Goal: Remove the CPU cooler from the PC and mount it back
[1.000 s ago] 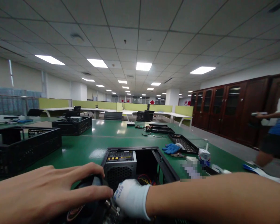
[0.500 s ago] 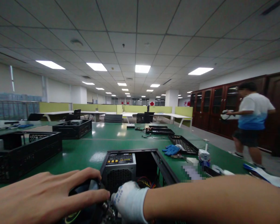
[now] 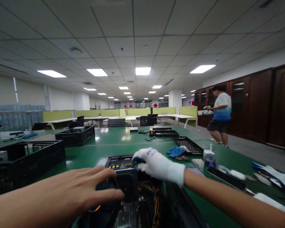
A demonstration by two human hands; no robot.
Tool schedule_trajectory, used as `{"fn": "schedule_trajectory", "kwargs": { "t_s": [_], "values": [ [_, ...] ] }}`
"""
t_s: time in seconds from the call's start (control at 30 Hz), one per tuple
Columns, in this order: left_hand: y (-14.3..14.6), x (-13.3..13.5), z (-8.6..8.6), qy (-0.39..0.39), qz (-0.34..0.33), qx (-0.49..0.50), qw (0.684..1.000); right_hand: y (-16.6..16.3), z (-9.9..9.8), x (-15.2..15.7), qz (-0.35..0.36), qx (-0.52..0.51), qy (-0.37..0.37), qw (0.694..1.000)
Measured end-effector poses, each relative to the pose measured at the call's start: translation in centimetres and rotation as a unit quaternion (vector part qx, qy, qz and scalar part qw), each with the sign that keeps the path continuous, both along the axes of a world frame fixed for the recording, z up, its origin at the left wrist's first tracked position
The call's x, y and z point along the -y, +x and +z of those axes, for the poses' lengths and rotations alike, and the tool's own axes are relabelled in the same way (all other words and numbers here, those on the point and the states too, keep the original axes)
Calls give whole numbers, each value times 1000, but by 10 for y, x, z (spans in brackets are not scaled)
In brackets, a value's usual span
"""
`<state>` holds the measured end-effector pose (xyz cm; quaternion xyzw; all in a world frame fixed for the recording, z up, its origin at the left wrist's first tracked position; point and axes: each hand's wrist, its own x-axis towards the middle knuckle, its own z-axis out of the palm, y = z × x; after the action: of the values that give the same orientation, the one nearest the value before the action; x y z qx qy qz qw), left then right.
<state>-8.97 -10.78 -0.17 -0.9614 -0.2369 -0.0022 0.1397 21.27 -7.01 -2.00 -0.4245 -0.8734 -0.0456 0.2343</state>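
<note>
Lower left, the bare left hand (image 3: 68,193) cups the fan (image 3: 109,207), fingers wrapped over it, seemingly steadying it. At centre, the gloved right hand (image 3: 156,164) curls its fingers over the PSU (image 3: 120,163).

Computer case (image 3: 180,202) sits on tabletop (image 3: 90,152), power supply (image 3: 120,163) at its far end. Left hand (image 3: 80,190) closes over the fan (image 3: 105,186) inside; right hand (image 3: 156,164) rests on the power supply. Crate (image 3: 38,158) lies left, tray (image 3: 188,145) right.

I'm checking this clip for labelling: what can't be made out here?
Head view: black fan, mostly covered by the left hand.
Whether the right hand grips anything on the power supply: its curled glove blocks the view.
Its label: too small to read.
Computer case: cut off by the bottom edge.
</note>
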Motion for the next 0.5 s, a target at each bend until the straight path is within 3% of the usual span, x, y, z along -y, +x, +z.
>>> {"fn": "schedule_trajectory", "kwargs": {
  "t_s": [0.1,0.23,0.37,0.5],
  "values": [
    [13,-10,3,-20,17,-33,999,59,0,16,-55,-252,54,965],
    [44,-7,18,-29,10,-37,999,128,-50,26,-140,-486,54,861],
    [89,-4,20,-42,-7,-102,994,166,-119,26,-249,-500,35,829],
    [120,-26,-10,-26,-27,-180,983,164,-160,23,-244,-441,-12,863]
  ]
}}
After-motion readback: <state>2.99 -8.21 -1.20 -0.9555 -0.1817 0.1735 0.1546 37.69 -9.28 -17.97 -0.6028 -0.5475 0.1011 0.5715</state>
